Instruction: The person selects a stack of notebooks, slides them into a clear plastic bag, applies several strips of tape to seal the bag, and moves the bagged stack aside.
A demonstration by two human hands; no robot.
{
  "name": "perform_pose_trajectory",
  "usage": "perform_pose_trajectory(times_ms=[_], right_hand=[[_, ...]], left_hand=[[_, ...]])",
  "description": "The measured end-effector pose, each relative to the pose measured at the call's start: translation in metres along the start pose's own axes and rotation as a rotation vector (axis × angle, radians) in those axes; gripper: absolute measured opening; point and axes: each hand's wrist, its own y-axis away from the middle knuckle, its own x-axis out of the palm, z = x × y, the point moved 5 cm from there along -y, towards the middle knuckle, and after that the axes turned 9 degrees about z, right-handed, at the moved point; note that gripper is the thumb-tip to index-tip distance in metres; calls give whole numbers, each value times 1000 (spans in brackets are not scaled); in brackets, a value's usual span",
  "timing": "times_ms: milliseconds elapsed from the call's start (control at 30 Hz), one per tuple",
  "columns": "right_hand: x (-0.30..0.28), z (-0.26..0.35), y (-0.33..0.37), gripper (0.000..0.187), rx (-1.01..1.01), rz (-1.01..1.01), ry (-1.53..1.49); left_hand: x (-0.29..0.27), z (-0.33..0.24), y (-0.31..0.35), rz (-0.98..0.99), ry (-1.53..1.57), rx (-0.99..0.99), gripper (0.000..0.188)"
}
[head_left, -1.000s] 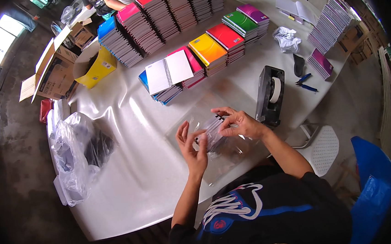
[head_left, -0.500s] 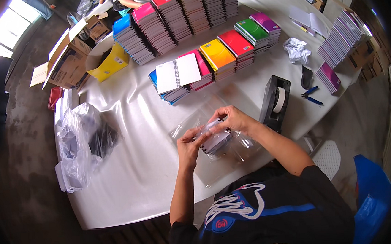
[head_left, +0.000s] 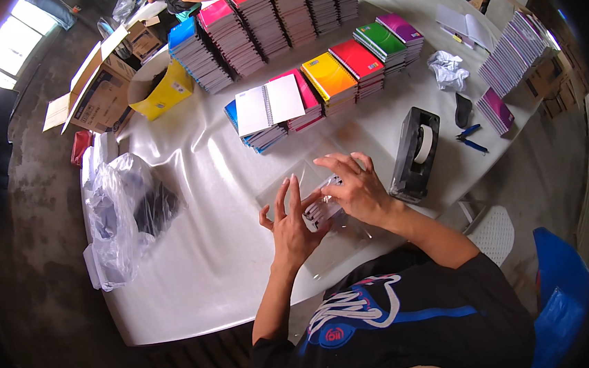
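Note:
A small wire-bound notebook bundle (head_left: 320, 211) lies on the table in front of me, wrapped in clear plastic. Its pale side and dark binding show between my hands. My left hand (head_left: 291, 226) is at its left side, fingers stretched upward and apart, thumb side by the bundle. From the right, my right hand (head_left: 363, 191) reaches over it with fingers spread and the thumb near its top. The fingers hide part of the bundle. Loose clear plastic film (head_left: 308, 269) spreads flat around and under it.
Stacks of coloured spiral notebooks (head_left: 328, 81) stand beyond my hands, an open notebook (head_left: 268, 106) on one. A black tape dispenser (head_left: 413, 157) is to the right, with blue-handled pliers (head_left: 471, 141) and crumpled paper (head_left: 447, 70) farther over. Plastic bags (head_left: 120, 215) lie left, below a yellow bin (head_left: 163, 94).
Both hands have loosened from their pinch on the plastic at the bundle's top. Their fingers are now raised and spread, and the bundle stays in nearly the same place.

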Motion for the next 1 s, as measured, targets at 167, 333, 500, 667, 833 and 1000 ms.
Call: perform_pose_trajectory(times_ms=[167,333,500,667,833,1000], right_hand=[[-15,20,13,21,42,220,147],[-36,-8,59,22,411,99,-338],[-13,-96,156,33,969,-420,-280],[23,-117,160,35,1183,-459,-895],[16,-97,162,28,1284,-664,-1393],[19,-64,191,13,1159,-414,-840]], left_hand=[[8,1,4,45,-193,95,48],[17,0,14,-58,-221,202,31],[28,6,20,-108,-185,433,36],[26,8,15,-151,-159,501,33],[27,14,14,-140,-160,518,36],[31,18,17,-140,-23,498,39]])
